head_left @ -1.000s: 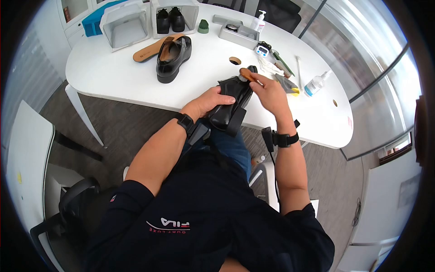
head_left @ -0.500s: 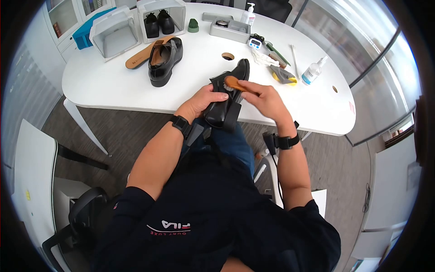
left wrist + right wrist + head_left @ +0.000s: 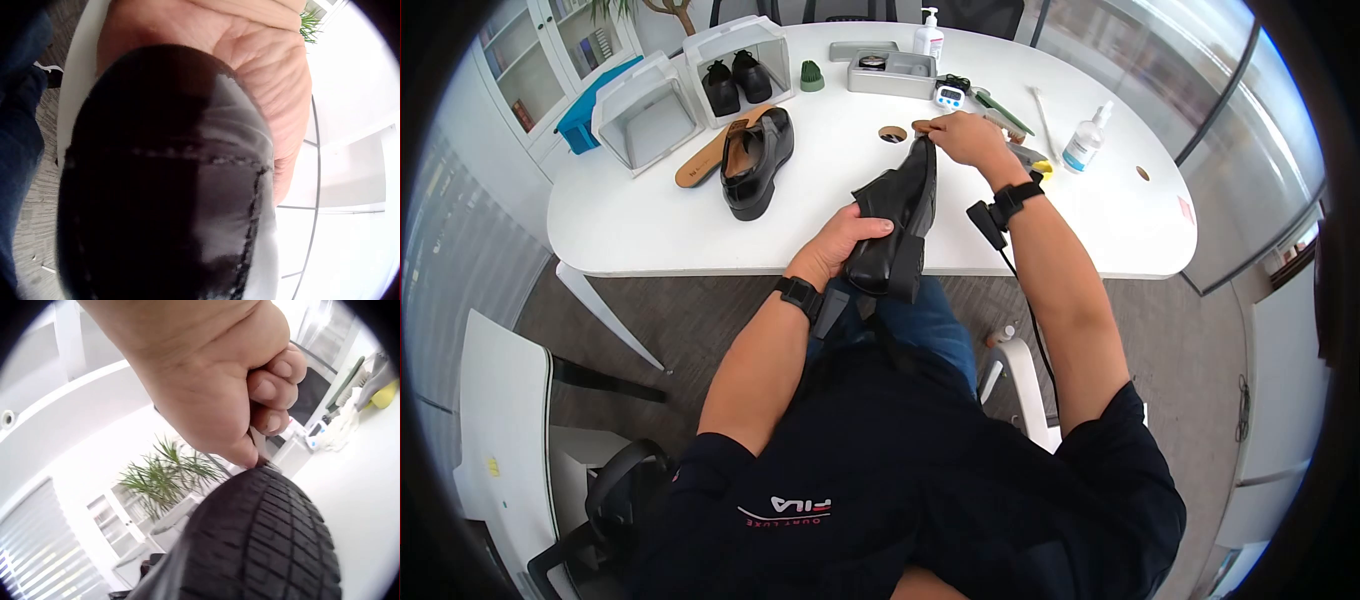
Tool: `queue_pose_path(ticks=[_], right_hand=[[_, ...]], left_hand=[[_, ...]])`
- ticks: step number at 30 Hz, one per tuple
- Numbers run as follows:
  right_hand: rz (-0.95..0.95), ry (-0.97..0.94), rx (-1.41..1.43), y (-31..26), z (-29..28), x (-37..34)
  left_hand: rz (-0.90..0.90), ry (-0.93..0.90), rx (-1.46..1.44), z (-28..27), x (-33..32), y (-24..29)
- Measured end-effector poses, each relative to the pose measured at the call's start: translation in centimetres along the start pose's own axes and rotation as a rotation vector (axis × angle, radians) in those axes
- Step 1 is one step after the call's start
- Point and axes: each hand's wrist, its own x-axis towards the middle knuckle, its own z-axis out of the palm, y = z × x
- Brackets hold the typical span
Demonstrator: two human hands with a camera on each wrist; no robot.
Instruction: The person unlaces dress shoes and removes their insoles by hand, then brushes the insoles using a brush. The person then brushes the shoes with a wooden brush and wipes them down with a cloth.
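A black leather shoe (image 3: pixel 892 225) is held toe away over the table's near edge. My left hand (image 3: pixel 840 238) grips it near the heel, thumb across the upper; in the left wrist view the palm (image 3: pixel 275 81) lies behind the shiny heel (image 3: pixel 231 187). At the toe, my right hand (image 3: pixel 970 140) holds a small wooden-handled brush (image 3: pixel 923 126). In the right wrist view the curled fingers of the right hand (image 3: pixel 219 394) are above the shoe's treaded sole (image 3: pixel 269 531), with the brush mostly hidden.
The other black shoe (image 3: pixel 752 172) lies over a wooden insole (image 3: pixel 700 165) at the left. Behind are two clear boxes, one holding small black shoes (image 3: pixel 752 78), and a metal tin (image 3: pixel 892 80). A spray bottle (image 3: pixel 1086 140), timer (image 3: pixel 948 97) and brushes are at the right.
The right hand has moved the brush from the middle of the shoe's upper out to the toe. The left hand keeps its grip, and the shoe points more straight ahead.
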Motion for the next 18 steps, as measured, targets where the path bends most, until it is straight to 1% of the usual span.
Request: queue_pose_path(ticks=[2, 3, 4, 6, 7, 8, 9, 10, 12, 13, 14, 16, 17, 18], right_hand=[[-0.009, -0.019, 0.016, -1.6, -1.7, -1.8], [-0.038, -0.036, 0.070, -2.8, -3.1, -3.5], [-0.040, -0.045, 0.072, -3.2, -2.4, -5.1], [-0.167, 0.075, 0.241, -3.8, -1.5, -8.0], [-0.097, 0.094, 0.295, -4.5, -2.1, -9.5], [-0.024, 0.115, 0.350, -5.0, -2.7, -11.0], [-0.023, 0.214, 0.480, -4.2, -1.9, -11.8], [-0.020, 0.213, 0.480, -4.0, -2.0, -12.3], [0.167, 0.208, 0.810, -3.7, -2.2, -13.6], [0.153, 0.267, 0.857, -3.4, -1.1, -14.0], [0.158, 0.278, 0.860, -3.5, -0.1, -14.4], [0.298, 0.273, 0.943, -4.4, 2.2, -15.5], [0.292, 0.287, 1.003, -5.1, 3.7, -16.1], [0.279, 0.316, 0.998, -5.8, 5.2, -16.7]], left_hand=[[0.012, 0.007, -0.010, -0.2, 0.4, -0.2], [0.021, 0.012, -0.024, -0.3, 0.4, -0.4], [0.015, 0.016, -0.029, -0.3, 0.3, -0.7], [0.009, -0.011, 0.053, -0.3, 0.3, -0.1], [0.017, -0.010, 0.057, -0.1, 0.4, 0.7], [0.075, -0.025, 0.249, 0.5, 0.4, 1.7], [0.128, -0.041, 0.440, 1.0, 0.3, 2.6], [0.126, -0.043, 0.439, 2.3, -0.3, 4.4], [0.120, -0.051, 1.266, 5.7, -2.0, 9.0], [0.169, -0.068, 1.391, 6.6, -2.4, 9.9], [0.172, -0.076, 1.401, 6.6, -2.0, 10.0], [0.152, -0.182, 1.655, 5.6, -0.8, 9.5], [0.162, -0.192, 1.713, 5.3, -0.5, 8.9], [0.154, -0.201, 1.721, 4.7, -0.2, 8.4]])
